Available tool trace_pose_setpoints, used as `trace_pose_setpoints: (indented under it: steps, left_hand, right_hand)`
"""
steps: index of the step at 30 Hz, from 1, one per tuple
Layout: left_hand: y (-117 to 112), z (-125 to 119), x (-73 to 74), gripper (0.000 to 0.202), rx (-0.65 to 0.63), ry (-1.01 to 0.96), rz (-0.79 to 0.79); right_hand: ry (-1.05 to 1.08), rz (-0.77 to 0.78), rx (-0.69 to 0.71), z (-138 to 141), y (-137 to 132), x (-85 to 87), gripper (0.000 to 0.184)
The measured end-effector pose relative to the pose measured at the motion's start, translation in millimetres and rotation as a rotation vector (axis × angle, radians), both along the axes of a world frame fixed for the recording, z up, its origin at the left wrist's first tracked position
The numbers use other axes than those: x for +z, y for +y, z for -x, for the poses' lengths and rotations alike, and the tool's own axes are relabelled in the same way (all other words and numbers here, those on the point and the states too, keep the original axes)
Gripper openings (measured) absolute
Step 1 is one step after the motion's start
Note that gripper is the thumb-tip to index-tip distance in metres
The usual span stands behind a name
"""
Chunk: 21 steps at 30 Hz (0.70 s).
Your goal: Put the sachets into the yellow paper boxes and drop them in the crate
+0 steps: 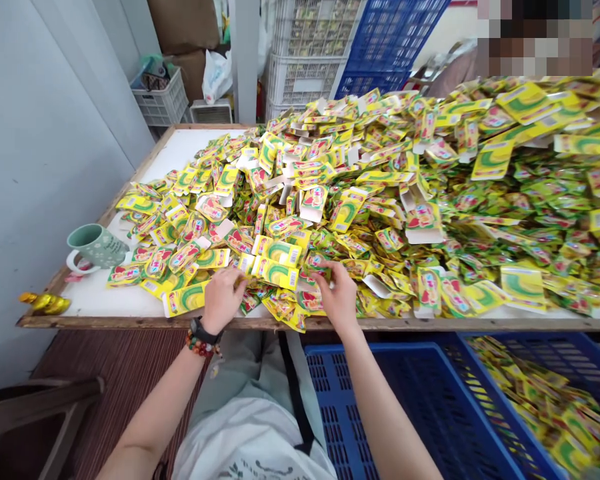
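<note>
My left hand [223, 297], with a black band and beads at the wrist, is at the table's front edge, fingers curled at the left end of a flat yellow carton [275, 272] with a green curve on it. A similar carton [280, 251] lies just behind it. To the right, my right hand [339, 293] has its thumb and fingertips together at a small green-and-red sachet [314, 262]; the exact contact is partly hidden. Between the hands, more yellow packs [285, 310] overhang the table edge. A large heap of cartons [350, 207] and sachets [545, 193] spreads beyond.
A green mug [97, 245] and a gold figurine [47, 303] stand at the table's left. Below are blue crates [405, 400], the right one holding packs [555, 407]. Stacked crates [307, 73] rise behind the table. Another person [455, 77] is at the far right.
</note>
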<state>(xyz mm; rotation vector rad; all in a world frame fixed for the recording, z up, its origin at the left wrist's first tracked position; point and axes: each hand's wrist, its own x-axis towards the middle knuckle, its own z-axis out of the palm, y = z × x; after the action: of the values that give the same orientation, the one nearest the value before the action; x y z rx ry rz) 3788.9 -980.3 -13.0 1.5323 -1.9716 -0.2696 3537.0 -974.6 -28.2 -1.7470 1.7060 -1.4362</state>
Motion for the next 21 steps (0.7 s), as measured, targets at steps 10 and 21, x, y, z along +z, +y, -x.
trace_pose_setpoints:
  steps: [10, 21]
  left_hand:
    - [18.3, 28.8, 20.1, 0.026, -0.366, 0.661, -0.365]
    - [32.3, 31.2, 22.3, 0.025, -0.317, 0.956, -0.431]
  right_hand:
    - [0.312, -0.141, 0.680, -50.0, 36.3, 54.9, 0.051]
    - [-0.312, -0.173, 0.303, -64.5, 51.7, 27.3, 0.032]
